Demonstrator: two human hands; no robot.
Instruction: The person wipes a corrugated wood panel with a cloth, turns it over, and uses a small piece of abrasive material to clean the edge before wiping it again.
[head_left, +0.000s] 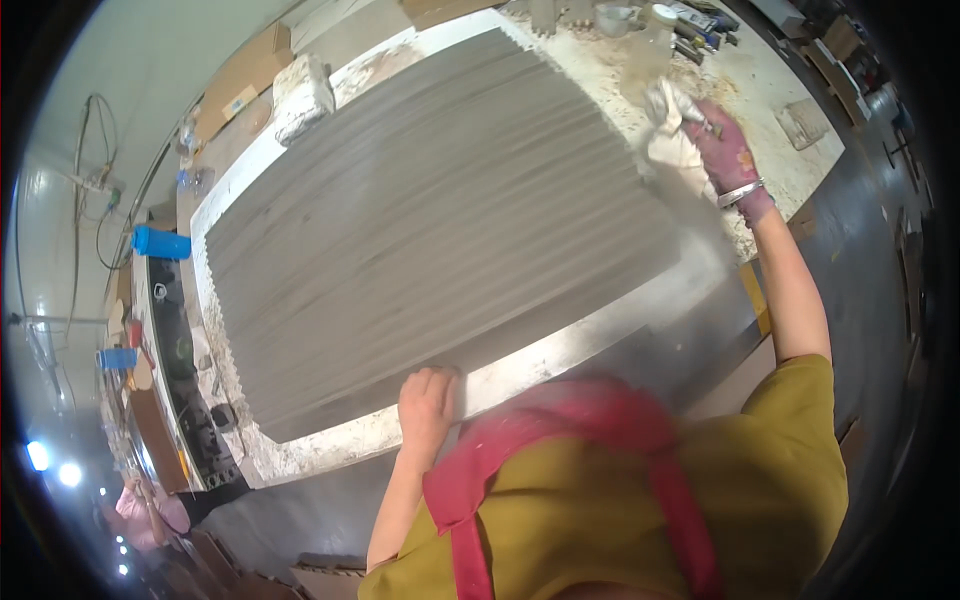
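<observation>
A large grey rectangular panel [440, 200] with darker parallel streaks lies on a white, stained work table [350, 437]. My bare left hand [427, 402] rests at the near edge of the panel, fingers lying over the edge and holding nothing. Beyond the panel's right end, my right hand [725, 150] wears a purple-pink glove and a bracelet. It is closed on a crumpled white cloth [675, 150], which hangs below the fingers. Something small and pale pokes out by the thumb, too blurred to name. A whitish haze blurs the near right corner.
A white wrapped block [302, 98] sits at the panel's far left edge. Jars and small tools [690, 35] crowd the far right, near a flat pale block [802, 124]. A blue bottle [161, 243] lies at the left. Another person [148, 512] is at lower left.
</observation>
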